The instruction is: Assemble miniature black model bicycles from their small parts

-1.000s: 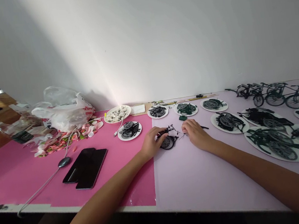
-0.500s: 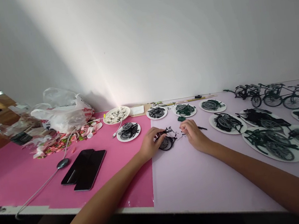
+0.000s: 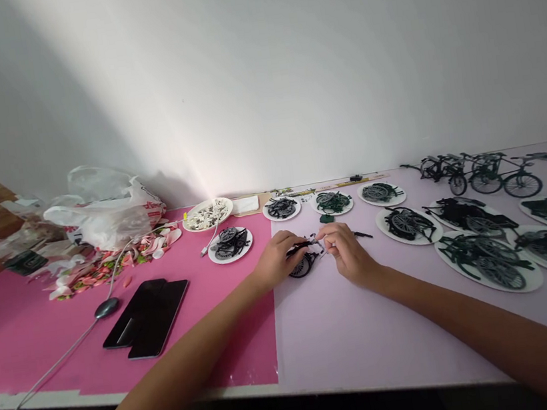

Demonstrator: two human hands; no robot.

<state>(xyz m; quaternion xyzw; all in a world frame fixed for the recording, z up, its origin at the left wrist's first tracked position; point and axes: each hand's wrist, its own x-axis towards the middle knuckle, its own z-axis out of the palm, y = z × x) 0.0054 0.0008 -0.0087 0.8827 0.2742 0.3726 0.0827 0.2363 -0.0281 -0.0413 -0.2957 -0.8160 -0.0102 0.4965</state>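
My left hand (image 3: 280, 258) is closed round a small black model bicycle (image 3: 302, 266), whose spoked wheel shows below the fingers near the seam between the pink and lilac table covers. Just to the right, my right hand (image 3: 347, 252) has its fingertips pinched together at the bicycle's right end; whatever they hold is too small to make out. Beyond that hand lie a dark green block (image 3: 326, 219) and a thin black tool (image 3: 363, 235). Small loose bits show between the two hands, partly hidden by the fingers.
Paper plates (image 3: 409, 241) of black and green bicycle parts stand behind and to the right. Assembled bicycles (image 3: 521, 184) are at the back right. On the left are dark phones (image 3: 155, 318), a cable with a grey disc (image 3: 107, 307), pink petals (image 3: 86, 277) and a plastic bag (image 3: 104, 220).
My right hand has moved left, and its fingertips are now at the bicycle's end, where a gap was before. The camera view has shifted slightly.
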